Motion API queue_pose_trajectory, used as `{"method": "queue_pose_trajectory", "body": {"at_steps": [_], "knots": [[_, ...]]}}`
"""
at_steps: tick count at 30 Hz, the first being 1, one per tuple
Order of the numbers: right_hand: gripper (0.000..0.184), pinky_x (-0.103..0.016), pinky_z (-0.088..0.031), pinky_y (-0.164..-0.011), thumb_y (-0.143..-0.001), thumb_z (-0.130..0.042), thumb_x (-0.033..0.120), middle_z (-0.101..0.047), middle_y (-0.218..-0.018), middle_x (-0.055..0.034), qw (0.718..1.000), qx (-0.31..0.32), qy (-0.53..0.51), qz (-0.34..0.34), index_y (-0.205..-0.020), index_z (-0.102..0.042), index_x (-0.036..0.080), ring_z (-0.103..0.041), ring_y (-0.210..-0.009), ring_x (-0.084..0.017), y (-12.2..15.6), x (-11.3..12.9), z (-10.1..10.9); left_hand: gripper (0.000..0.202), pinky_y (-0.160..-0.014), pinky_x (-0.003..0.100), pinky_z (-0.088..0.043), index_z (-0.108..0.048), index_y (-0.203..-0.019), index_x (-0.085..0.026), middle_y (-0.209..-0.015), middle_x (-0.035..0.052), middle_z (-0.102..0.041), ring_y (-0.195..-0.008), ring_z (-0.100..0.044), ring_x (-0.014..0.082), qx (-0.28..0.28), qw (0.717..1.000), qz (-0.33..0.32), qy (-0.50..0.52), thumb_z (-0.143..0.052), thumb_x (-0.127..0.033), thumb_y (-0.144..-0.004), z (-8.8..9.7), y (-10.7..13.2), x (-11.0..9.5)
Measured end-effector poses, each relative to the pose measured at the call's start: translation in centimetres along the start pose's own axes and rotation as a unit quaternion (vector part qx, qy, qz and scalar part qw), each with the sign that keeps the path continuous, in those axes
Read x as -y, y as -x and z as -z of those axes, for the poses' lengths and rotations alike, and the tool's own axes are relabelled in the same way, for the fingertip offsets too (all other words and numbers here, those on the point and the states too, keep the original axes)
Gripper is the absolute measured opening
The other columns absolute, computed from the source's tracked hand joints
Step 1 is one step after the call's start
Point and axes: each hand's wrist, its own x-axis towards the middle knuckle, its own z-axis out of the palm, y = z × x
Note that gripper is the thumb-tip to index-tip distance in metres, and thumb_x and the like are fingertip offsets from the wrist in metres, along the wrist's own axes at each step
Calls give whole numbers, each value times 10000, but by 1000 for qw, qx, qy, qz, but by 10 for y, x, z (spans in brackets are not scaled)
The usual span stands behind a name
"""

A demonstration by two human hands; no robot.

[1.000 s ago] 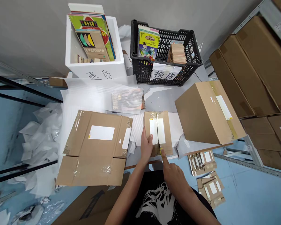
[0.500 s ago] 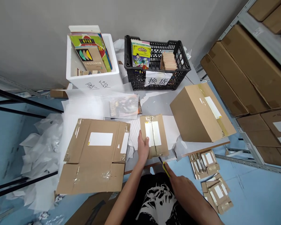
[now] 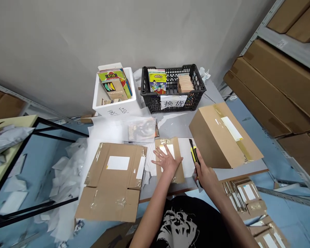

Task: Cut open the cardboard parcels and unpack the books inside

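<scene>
While pinning down the cardboard mailer on the tabletop, between flattened carton at left and taped box at right: left hand open, flat; right hand closed around a yellow utility knife. Apparently mid-opening; next, probably blade along the taped seam.

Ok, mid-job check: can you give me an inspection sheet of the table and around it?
Surface: grey table, partly under a white foam sheet.
Job's things: small cardboard mailer; yellow utility knife.
Clutter: flattened carton, taped box, foam box of books, black crate.
Hands: left hand flat on the mailer; right hand gripping the knife.
Cables: thin dark wire right of the crate, it seems.
Surroundings: white scraps on the floor; cartons on shelving.
</scene>
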Motion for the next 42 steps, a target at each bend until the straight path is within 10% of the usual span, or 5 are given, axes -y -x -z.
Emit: {"method": "queue_pose_trajectory", "body": {"at_steps": [11, 18, 24, 29, 42], "knots": [[585, -259, -456, -553, -938, -242, 369, -612, -640, 47, 996, 59, -58, 22, -1503, -162, 236, -589, -489, -136, -45, -18, 4, 1160, -971, 752, -146, -70, -1488, -200, -1543, 273, 64, -1387, -1, 518, -41, 996, 56, 60, -712, -512, -573, -4, -16, -13], [566, -252, -519, -574, -934, -311, 376, -644, -719, 26, 977, 96, -179, 68, -1482, -247, 251, -629, -563, -124, -55, -30, 41, 1035, -1011, 702, -151, -236, -1458, -189, -1523, 246, -129, -1368, -115, 524, -155, 979, -124, 43, -727, -386, -568, 14, 15, 7], [481, -239, -499, -619, -947, -365, 383, -704, -805, 0, 971, 120, -76, 191, -1419, -398, 297, -626, -634, -127, -59, -29, 91, 858, -1003, 657, -195, -425, -1331, -220, -1450, 199, -274, -1359, -125, 489, -248, 914, -321, -1, -716, -468, -564, 37, 14, 72], [435, -237, -472, -623, -958, -384, 319, -729, -879, 0, 954, 101, 40, 281, -1390, -432, 334, -640, -658, -137, -78, -17, 74, 745, -1006, 617, -195, -515, -1226, -251, -1360, 163, -378, -1354, -140, 471, -227, 881, -414, -12, -692, -508, -549, 21, -14, 102], [441, -273, -530, -712, -971, -390, 301, -715, -1046, -15, 931, 116, 49, 343, -1411, -393, 328, -679, -848, -158, -100, -6, 41, 808, -1018, 587, -157, -566, -1176, -291, -1337, 140, -404, -1360, -139, 462, -211, 911, -355, 10, -651, -661, -463, 13, -40, 123]]}}
